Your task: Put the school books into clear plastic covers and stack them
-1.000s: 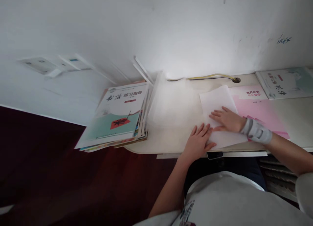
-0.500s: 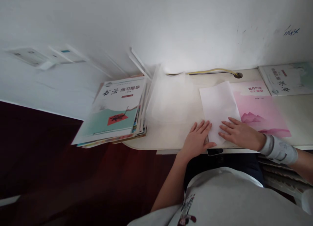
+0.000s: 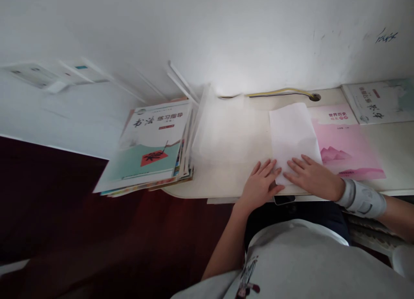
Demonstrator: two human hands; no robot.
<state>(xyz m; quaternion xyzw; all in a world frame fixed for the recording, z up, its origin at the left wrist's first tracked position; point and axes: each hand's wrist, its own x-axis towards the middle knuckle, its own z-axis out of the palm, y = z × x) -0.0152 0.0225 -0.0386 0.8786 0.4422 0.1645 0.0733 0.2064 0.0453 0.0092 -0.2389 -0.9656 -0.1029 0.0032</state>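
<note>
A white sheet of paper (image 3: 293,130), which looks folded, lies on the pale desk. Its right side overlaps a pink book (image 3: 347,148) with mountains on the cover. My right hand (image 3: 310,174) rests flat on the lower part of the paper, fingers stretched out to the left. Along the lower left edge of the paper lies my left hand (image 3: 260,182), fingers spread, the thumb reaching to the bottom corner. Neither hand grips anything. Left of the paper, a translucent whitish sheet or stack (image 3: 223,130) lies on the desk.
A pile of books (image 3: 145,143) sits at the desk's left end, jutting past the edge. Another book (image 3: 381,101) lies at the back right. Yellow and dark cables (image 3: 281,92) run to a hole (image 3: 315,97) by the wall. A dark phone-like object (image 3: 284,199) shows under the desk edge.
The paper has turned slightly and shifted a little to the right at its top. My right hand has slid slightly left over it. My left hand has barely moved.
</note>
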